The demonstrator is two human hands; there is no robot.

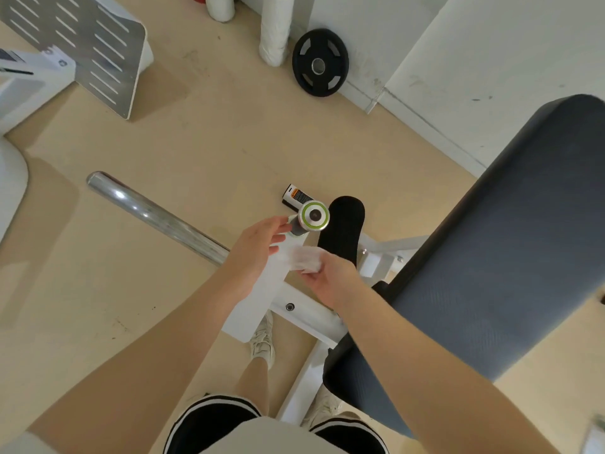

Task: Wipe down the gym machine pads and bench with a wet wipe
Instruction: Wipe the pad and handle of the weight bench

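A crumpled white wet wipe (305,258) sits between my two hands, just above the white machine frame (262,290). My right hand (330,280) pinches its right side. My left hand (255,250) touches its left edge with fingers spread. The long grey bench pad (510,244) runs diagonally on the right, untouched. A black roller pad (345,224) stands just beyond my hands, beside a silver knob with a green ring (314,216).
A chrome bar (154,211) sticks out to the left over the beige floor. A black weight plate (320,63) leans on the far wall. A perforated metal footplate (82,44) is at top left. My legs and shoes are below the frame.
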